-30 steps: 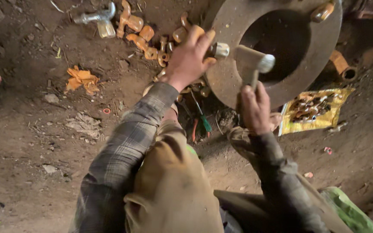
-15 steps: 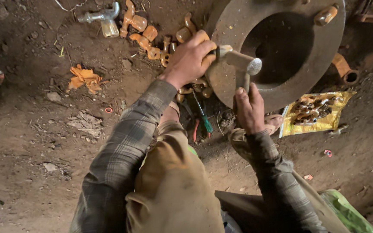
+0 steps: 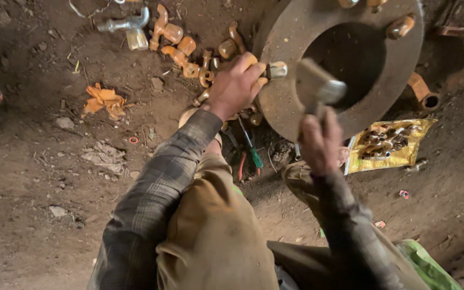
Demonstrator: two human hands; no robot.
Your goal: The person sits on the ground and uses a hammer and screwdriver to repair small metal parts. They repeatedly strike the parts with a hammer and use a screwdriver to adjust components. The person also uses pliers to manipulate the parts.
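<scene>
Two hands at a rusty metal ring standing on the dirt.
Left hand closed around a small metal stud at the ring's near edge, as before; right hand gripping a hammer, head now raised closer to the stud than half a second ago. Yellow packet lying just right, orange fittings scattered left.

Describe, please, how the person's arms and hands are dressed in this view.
Both arms wear long sleeves of dark grey-brown plaid cloth, crossed by faint lighter lines and dusty. The left sleeve and right sleeve both end at the wrist. The left hand and right hand are bare: no gloves, and no rings or watch to be seen.
</scene>
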